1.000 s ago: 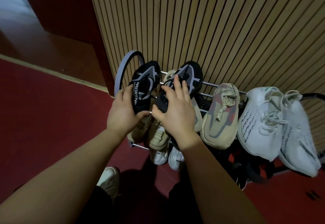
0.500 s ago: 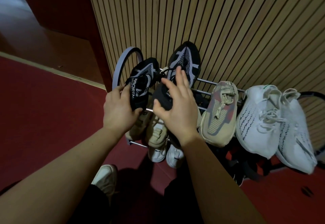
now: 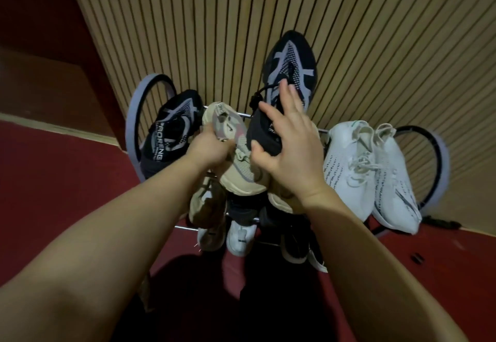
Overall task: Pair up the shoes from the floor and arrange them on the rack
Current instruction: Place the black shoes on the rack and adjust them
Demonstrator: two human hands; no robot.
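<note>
Left hand [image 3: 206,151] grips the beige sneaker [image 3: 236,159] at centre frame, fingers curled round its side. Right hand [image 3: 290,151] holds the black sneaker [image 3: 291,65] toe-up against the slatted wall [image 3: 214,19], thumb hooked under the heel and fingers spread over the collar. Second black sneaker [image 3: 171,132] sits centre left on the rack [image 3: 130,132]. White pair [image 3: 346,170] sits on the right side of the rack.
</note>
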